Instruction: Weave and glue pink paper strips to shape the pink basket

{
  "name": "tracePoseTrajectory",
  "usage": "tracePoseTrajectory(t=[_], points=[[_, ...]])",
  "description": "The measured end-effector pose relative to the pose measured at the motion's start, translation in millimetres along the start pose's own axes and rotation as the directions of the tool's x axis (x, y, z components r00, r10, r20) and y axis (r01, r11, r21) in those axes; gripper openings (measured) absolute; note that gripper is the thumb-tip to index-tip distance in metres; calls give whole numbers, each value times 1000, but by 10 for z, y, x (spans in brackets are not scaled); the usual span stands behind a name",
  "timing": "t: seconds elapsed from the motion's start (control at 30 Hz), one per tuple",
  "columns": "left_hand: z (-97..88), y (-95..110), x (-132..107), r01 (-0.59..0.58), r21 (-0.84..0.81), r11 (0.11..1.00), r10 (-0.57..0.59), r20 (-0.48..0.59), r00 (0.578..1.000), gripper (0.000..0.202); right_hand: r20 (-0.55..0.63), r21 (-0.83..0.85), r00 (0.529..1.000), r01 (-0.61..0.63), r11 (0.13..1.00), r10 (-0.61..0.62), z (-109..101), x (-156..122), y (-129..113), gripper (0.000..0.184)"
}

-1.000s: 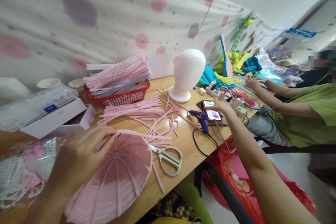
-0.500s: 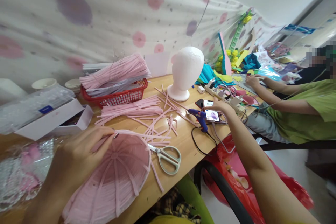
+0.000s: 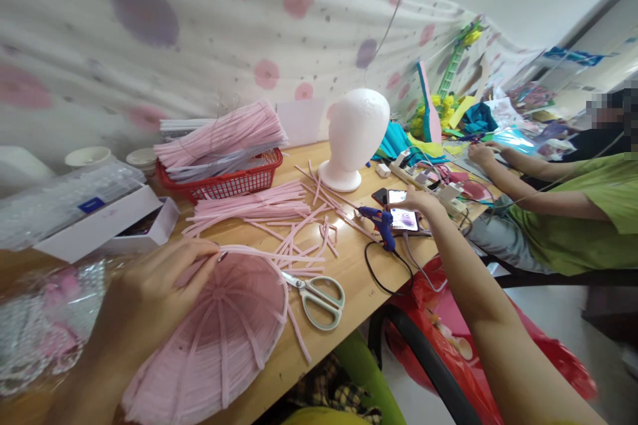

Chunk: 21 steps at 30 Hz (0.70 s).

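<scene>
My left hand (image 3: 159,279) is closed, thumb and fingers pinching a pink fuzzy strip (image 3: 269,255) at the upper rim of a pink ribbed cone (image 3: 234,325). The cone looks like a wide hat, with its hollow side facing me. My right hand (image 3: 421,202) reaches over a lit phone (image 3: 405,219) with its fingers stretched toward the screen; part of the fingers is hard to see. Just left of it is a blue glue gun (image 3: 381,226) with a black cord. Scissors with pale handles (image 3: 321,302) lie by the cone, their blades partly behind it.
A white foam head (image 3: 356,136) stands at the back. A red basket (image 3: 224,182) holds bundled pink strips, with more strips (image 3: 254,206) before it. Plastic boxes (image 3: 74,206) sit left; a power strip (image 3: 423,182) and a co-worker's hands (image 3: 481,153) are right. A red bag (image 3: 428,319) hangs below.
The view has shifted very slightly. Both hands, the cone and the strip keep nearly the same places; nothing has been taken up or let go.
</scene>
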<state>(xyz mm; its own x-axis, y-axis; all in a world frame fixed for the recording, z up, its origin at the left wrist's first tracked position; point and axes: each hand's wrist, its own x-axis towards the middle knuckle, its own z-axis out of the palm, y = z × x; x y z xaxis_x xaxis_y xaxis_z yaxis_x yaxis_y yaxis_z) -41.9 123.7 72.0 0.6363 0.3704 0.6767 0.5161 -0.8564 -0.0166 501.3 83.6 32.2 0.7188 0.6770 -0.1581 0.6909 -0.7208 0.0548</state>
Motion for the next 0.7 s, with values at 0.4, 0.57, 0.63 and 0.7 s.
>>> tracePoseTrajectory(t=[0.4,0.57,0.63,0.7], points=[[-2,7,-28,11,1,1000,-11,-10,1000,17,92,-44,995,-23,999,27,-53,-25,-44,75],[2,1,-36,13,-14,1000,-13,-11,1000,17,112,-66,993,-23,998,30,-35,27,-48,62],[5,-3,-40,15,-17,1000,-15,-8,1000,16,117,-66,993,-19,998,27,-26,39,-44,59],[6,-6,-42,24,-23,999,-24,-9,1000,15,122,-63,992,-18,998,26,-19,43,-35,57]])
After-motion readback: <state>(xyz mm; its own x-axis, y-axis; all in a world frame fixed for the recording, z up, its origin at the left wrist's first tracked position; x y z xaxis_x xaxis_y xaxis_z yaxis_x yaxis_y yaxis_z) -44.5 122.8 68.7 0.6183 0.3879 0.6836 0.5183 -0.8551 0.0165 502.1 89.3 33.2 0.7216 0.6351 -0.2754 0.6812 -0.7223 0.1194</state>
